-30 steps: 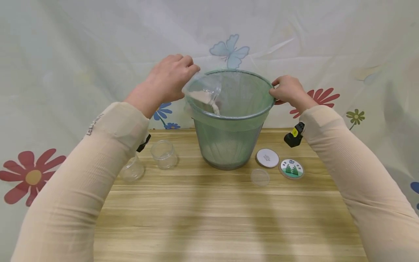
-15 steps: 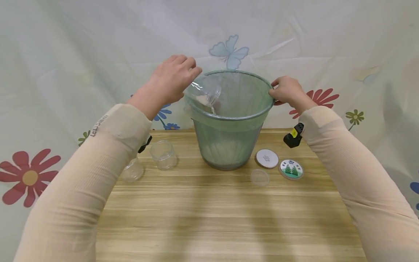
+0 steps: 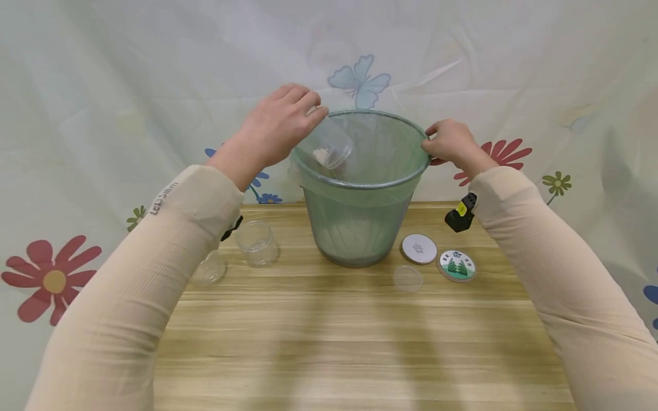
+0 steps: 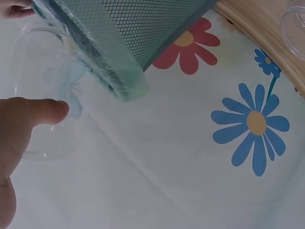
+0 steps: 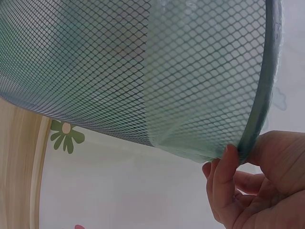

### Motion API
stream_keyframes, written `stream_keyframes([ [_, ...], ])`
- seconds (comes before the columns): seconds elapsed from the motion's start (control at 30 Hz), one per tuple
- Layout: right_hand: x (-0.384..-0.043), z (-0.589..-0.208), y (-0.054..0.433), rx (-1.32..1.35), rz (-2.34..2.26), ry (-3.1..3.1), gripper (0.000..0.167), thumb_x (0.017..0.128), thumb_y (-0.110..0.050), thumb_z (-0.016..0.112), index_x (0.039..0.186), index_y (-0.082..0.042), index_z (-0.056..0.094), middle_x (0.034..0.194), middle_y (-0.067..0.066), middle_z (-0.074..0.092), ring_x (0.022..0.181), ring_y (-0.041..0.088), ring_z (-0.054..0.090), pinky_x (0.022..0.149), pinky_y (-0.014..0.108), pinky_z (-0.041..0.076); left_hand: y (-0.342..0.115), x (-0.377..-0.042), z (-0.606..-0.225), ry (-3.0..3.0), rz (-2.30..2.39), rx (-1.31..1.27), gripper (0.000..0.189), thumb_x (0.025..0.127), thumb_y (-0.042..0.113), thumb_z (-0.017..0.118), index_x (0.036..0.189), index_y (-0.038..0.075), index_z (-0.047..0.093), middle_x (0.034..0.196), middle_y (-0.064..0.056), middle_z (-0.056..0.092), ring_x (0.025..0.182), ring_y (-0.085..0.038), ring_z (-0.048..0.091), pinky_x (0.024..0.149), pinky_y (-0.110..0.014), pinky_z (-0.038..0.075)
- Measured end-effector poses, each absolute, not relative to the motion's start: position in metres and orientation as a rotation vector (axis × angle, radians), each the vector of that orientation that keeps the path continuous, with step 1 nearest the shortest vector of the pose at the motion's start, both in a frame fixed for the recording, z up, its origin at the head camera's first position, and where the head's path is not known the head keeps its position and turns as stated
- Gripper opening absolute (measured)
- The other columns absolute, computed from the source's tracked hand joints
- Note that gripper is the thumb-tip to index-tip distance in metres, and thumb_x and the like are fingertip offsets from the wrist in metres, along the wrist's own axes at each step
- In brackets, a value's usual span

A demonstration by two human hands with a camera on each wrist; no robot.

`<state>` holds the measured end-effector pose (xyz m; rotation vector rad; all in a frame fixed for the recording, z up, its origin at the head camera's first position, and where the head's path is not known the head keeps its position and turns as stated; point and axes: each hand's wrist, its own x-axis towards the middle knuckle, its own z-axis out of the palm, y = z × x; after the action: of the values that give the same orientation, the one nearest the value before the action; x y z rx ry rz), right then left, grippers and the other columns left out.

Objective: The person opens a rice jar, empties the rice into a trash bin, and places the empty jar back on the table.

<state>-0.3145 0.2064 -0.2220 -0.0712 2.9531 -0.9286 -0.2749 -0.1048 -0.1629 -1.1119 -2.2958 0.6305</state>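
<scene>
My left hand [image 3: 283, 123] grips a clear jar [image 3: 336, 140], tipped mouth-down over the left rim of a green mesh wastebasket [image 3: 357, 225]. A small clump of whitish grains [image 3: 321, 155] lies inside the jar near its mouth. In the left wrist view, my thumb [image 4: 45, 110] presses along the jar's side. A thin translucent green bag [image 5: 200, 95] lines the basket and folds down over its rim. At the right side of that rim, my right hand [image 3: 452, 141] pinches the edge and bag between thumb and fingers.
Two clear jars stand left of the basket, one [image 3: 257, 244] in full view and another [image 3: 209, 269] partly behind my left sleeve. To the basket's right lie a white lid [image 3: 418, 249], a lid with a green hand print [image 3: 457, 266] and a clear disc [image 3: 408, 278]. A flowered sheet [image 3: 180, 68] hangs behind.
The left hand has shifted slightly right and tipped the jar further. Grains poured from it into the basket, leaving far less inside. The right hand stays at the rim.
</scene>
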Motion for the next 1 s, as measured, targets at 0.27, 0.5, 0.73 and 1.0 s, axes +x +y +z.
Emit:
stream_keyframes([
  [0.27, -0.314, -0.222, 0.207, -0.073, -0.923, 2.957, 0.047, 0.089, -0.012, 0.042, 0.130, 0.012, 0.041, 0.100, 0.023, 0.060, 0.060, 0.007, 0.064, 0.064, 0.028, 0.056, -0.100, -0.276, -0.164, -2.199, 0.674, -1.134, 0.045, 0.083, -0.006, 0.059, 0.126, -0.001, 0.047, 0.124, -0.018, 0.047, 0.119, -0.033, 0.041, 0.107, -0.038, 0.030],
  [0.5, -0.313, -0.221, 0.207, -0.074, -0.918, 2.966, 0.047, 0.088, -0.012, 0.042, 0.129, 0.012, 0.042, 0.097, 0.022, 0.061, 0.059, 0.007, 0.064, 0.062, 0.027, 0.056, -0.095, -0.275, -0.164, -2.185, 0.716, -1.137, 0.048, 0.083, -0.006, 0.060, 0.128, 0.000, 0.046, 0.127, -0.019, 0.046, 0.121, -0.033, 0.040, 0.109, -0.038, 0.028],
  [0.73, -0.312, -0.221, 0.207, -0.080, -0.898, 2.978, 0.047, 0.088, -0.012, 0.042, 0.129, 0.012, 0.042, 0.098, 0.023, 0.061, 0.059, 0.007, 0.064, 0.062, 0.026, 0.056, -0.092, -0.275, -0.164, -2.109, 0.856, -1.161, 0.053, 0.081, -0.004, 0.063, 0.129, 0.002, 0.044, 0.129, -0.018, 0.045, 0.123, -0.033, 0.039, 0.111, -0.038, 0.025],
  [1.0, -0.312, -0.221, 0.207, -0.081, -0.888, 2.984, 0.047, 0.088, -0.013, 0.042, 0.129, 0.012, 0.043, 0.100, 0.024, 0.061, 0.060, 0.008, 0.065, 0.063, 0.027, 0.056, -0.090, -0.274, -0.165, -1.994, 1.002, -1.183, 0.060, 0.079, 0.000, 0.067, 0.133, 0.003, 0.041, 0.134, -0.018, 0.041, 0.126, -0.032, 0.037, 0.112, -0.037, 0.022],
])
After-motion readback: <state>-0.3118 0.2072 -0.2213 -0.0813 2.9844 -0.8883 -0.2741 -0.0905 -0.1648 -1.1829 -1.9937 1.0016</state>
